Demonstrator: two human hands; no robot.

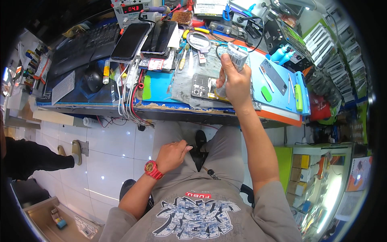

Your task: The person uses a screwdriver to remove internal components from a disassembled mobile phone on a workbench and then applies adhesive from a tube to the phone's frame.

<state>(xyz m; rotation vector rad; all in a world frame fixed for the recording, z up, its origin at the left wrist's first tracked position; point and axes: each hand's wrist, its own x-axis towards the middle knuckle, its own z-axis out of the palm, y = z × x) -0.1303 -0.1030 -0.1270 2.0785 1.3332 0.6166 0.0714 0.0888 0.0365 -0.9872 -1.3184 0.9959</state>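
Note:
My right hand (238, 86) is closed around a silvery, flattened tube (238, 56) with a barcode on its upper end. Its lower end is mostly hidden by my fingers. Directly beneath lies an opened phone (200, 86) with its inner parts showing, on a grey, stained work mat (183, 76). My left hand (173, 156) rests over my lap with the fingers curled together. Something small and dark shows at its fingertips, too small to name. Right of my right hand are a grey phone back panel (275, 74) and a green plastic piece (266, 93).
Two dark phones (130, 41) lie on a pile at the back left, near a keyboard (86, 47) and a mouse (93, 78). Cables (128, 94) hang over the bench edge. Blue bottles (279, 53) stand at the right. Another person's leg (38, 159) is at the far left.

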